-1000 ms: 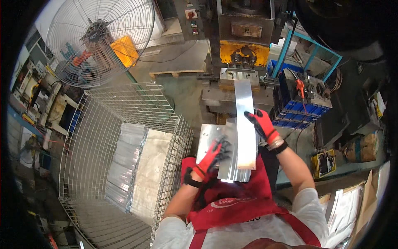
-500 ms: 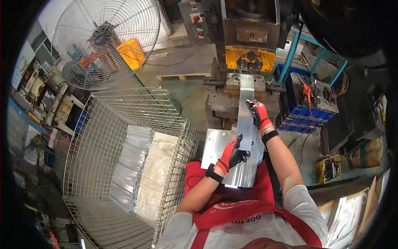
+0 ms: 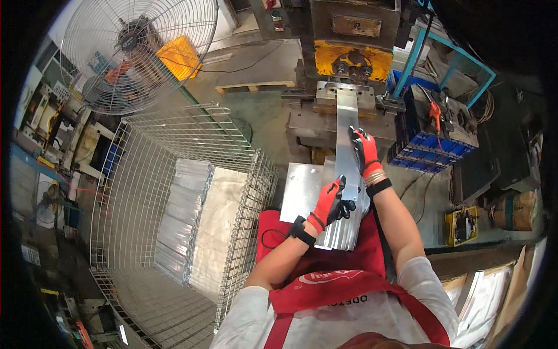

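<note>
A worker in black-and-red gloves and a red apron (image 3: pixel 279 235) steadies a long, bright metal strip (image 3: pixel 347 134) at a press (image 3: pixel 382 23), its far end lying over the near edge of the die block (image 3: pixel 363 100), roughly midway between that block's left and right corners. The right hand (image 3: pixel 366 152) grasps the strip by its right edge, partway along; the left hand (image 3: pixel 332 205) holds the near end, thumb side at the left edge, dark fingers curled by the end. The piece appears to be at the feeding stage: the far end is at the die, but whether it is fully seated cannot be told, and neither hand has let go. Below the near end lies a stack of similar strips (image 3: pixel 340 234), beside a flat metal sheet (image 3: pixel 299 192); whether these are finished or waiting is unclear. To the left, a wire basket (image 3: pixel 256 158) carries bundled metal pieces (image 3: pixel 180 215) and, toward its right side, a pale sheet (image 3: pixel 218 232), suggesting a batch only partly through.
</note>
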Motion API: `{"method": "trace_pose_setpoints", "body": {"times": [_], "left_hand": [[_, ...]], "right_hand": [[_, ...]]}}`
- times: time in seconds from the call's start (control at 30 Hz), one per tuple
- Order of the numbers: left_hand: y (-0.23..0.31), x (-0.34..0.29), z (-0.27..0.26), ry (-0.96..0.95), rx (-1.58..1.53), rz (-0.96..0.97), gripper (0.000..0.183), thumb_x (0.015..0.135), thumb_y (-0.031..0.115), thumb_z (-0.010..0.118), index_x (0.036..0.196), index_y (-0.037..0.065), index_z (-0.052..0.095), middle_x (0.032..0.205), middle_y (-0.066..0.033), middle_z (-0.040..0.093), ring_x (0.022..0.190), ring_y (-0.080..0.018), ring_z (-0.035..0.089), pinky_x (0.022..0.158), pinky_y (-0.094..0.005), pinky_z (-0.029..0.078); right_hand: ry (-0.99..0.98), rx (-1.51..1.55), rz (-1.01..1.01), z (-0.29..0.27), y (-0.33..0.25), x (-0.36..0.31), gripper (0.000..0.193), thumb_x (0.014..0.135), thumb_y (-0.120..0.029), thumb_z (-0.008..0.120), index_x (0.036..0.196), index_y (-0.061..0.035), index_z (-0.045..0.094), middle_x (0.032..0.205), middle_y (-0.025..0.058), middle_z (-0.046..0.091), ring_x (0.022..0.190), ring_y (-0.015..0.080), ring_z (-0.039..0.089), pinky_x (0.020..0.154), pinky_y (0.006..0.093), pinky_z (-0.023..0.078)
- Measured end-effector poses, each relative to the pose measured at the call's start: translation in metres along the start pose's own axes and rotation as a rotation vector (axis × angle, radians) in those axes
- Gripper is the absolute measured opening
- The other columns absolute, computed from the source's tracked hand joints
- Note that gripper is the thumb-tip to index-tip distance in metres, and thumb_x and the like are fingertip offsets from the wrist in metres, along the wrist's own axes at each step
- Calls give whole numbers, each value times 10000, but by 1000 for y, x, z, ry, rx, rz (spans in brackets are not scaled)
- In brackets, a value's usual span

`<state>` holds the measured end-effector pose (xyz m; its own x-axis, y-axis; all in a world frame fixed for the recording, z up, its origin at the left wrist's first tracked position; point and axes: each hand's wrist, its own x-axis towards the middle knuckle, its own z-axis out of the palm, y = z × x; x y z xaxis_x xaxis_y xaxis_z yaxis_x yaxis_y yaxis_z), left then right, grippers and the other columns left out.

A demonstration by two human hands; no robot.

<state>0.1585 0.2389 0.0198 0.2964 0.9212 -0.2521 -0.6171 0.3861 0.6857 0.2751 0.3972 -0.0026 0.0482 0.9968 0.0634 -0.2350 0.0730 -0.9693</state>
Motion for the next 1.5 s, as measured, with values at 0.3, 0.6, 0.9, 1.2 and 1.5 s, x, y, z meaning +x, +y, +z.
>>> {"method": "trace_pose_setpoints", "body": {"times": [0.3,0.6,0.9,1.2,1.5], "left_hand": [[-1,-1,0,74,57,-119,455,869,460,408,952,32,538,693,-56,576,450,-126,538,314,-222,376],[-3,6,-4,95,130,-66,383,861,448,428,849,77,522,555,-62,547,366,-156,518,292,-231,352],[4,16,-9,32,75,-37,383,885,402,404,898,41,530,635,-78,568,438,-170,557,325,-263,427],[7,13,1,51,-9,-6,353,887,379,406,948,43,497,675,-68,566,456,-183,571,328,-270,439],[7,14,1,29,-64,-25,313,891,350,402,944,54,492,698,-68,563,466,-188,577,317,-266,438]], "right_hand": [[20,-87,-11,1,-1,-7,105,804,-142,572,761,-54,611,673,-90,486,583,12,397,505,181,321],[-50,112,-44,3,-1,-11,169,821,-195,554,811,-34,606,684,-84,510,581,36,421,517,217,348],[-95,-132,279,-4,7,-33,302,819,-242,556,1011,-13,600,922,28,597,802,88,538,714,219,411],[-85,76,202,0,3,-36,216,827,-224,541,836,-19,607,765,-20,573,676,76,512,601,235,400],[-118,109,127,3,-8,-38,168,818,-179,565,876,-31,619,783,-34,568,689,52,500,616,208,404]]}}
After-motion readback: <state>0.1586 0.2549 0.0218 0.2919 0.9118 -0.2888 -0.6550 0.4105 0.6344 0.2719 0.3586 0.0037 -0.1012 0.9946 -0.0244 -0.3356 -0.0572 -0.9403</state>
